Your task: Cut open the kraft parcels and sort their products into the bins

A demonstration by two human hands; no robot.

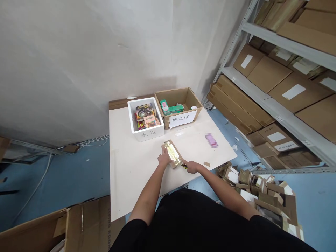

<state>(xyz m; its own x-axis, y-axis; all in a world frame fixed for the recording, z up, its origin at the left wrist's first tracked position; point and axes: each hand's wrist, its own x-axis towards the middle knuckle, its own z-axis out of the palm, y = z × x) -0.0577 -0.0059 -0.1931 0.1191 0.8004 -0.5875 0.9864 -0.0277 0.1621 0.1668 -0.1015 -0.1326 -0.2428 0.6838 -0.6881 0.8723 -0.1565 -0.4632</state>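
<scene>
A small brown cardboard package (172, 152) with a shiny gold face lies on the white table (131, 168). My left hand (164, 158) rests on its left edge, fingers pressed against it. My right hand (192, 167) is closed round a small yellow-and-black tool (184, 166), whose tip sits at the near end of the package.
A white foam box (145, 119) of colourful packets and a labelled cardboard box (179, 106) stand at the table's far side. A blurred pink object (211, 140) lies to the right. Torn cardboard (265, 190) is piled on the floor; shelves of cartons (278, 87) stand on the right.
</scene>
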